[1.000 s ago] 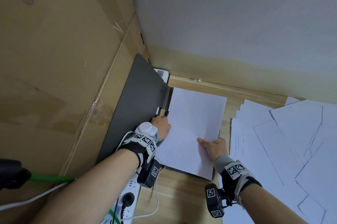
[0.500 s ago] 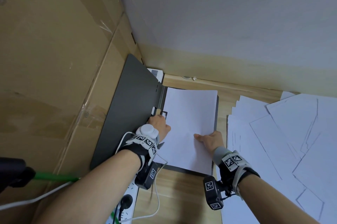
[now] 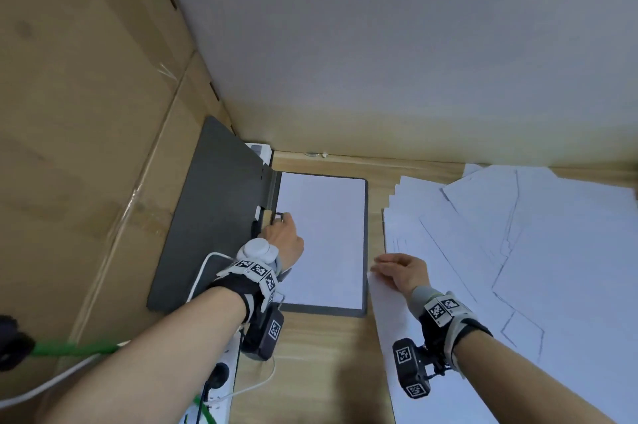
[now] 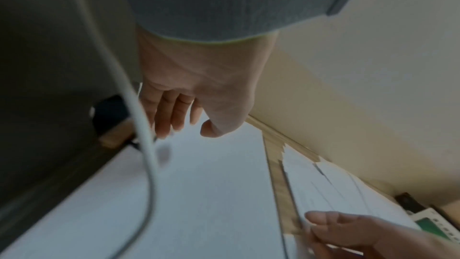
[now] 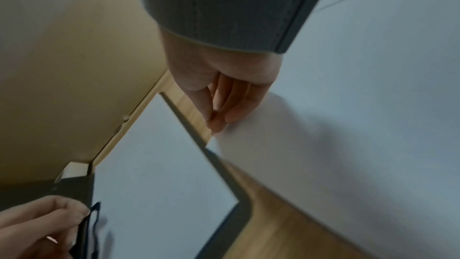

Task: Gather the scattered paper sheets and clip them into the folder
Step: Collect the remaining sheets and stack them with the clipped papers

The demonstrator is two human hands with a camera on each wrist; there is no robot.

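A dark grey folder (image 3: 214, 216) lies open; its left cover leans on a cardboard box and its right panel lies flat on the wooden table. A white sheet (image 3: 324, 233) sits squarely on that panel. My left hand (image 3: 283, 233) is at the spine and pinches the black wire clip lever (image 5: 95, 209), which lies over the sheet's left edge. My right hand (image 3: 397, 268) is just right of the folder, its thumb and fingers (image 5: 219, 123) meeting on the corner of a loose sheet (image 3: 390, 320). Several more loose sheets (image 3: 518, 251) overlap across the right side of the table.
A large cardboard box (image 3: 86, 147) closes off the left and a pale wall (image 3: 379, 43) the back. A white power strip (image 3: 221, 375) with a white cable and a green cord (image 3: 69, 347) lies at the front left. Bare wood (image 3: 310, 371) shows in front of the folder.
The sheet on the folder turned from skewed to square with the panel. My right hand left it and moved right onto the loose sheets. My left hand stayed at the clip.
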